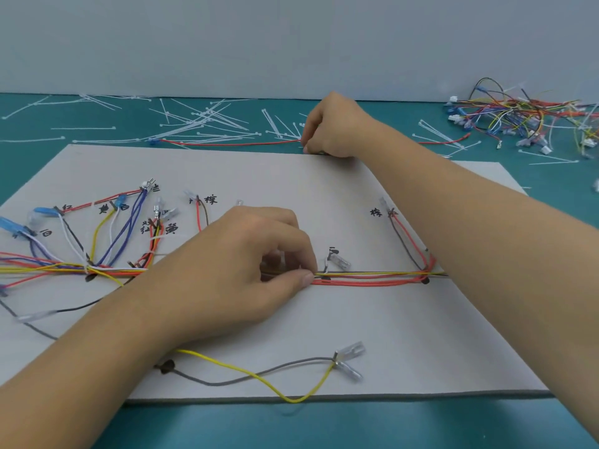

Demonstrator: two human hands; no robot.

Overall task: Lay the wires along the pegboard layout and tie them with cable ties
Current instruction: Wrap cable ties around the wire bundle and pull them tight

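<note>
One slim red wire (227, 144) in right hand (334, 128), bundle (366, 278) in left hand (259, 257).

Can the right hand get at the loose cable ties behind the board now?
Probably yes: the right hand lies at the board's far edge, cable ties scattered right beside it, nothing between.

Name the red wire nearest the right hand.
The lone red wire on the table beyond the board, at the right hand; all others lie farther off.
</note>
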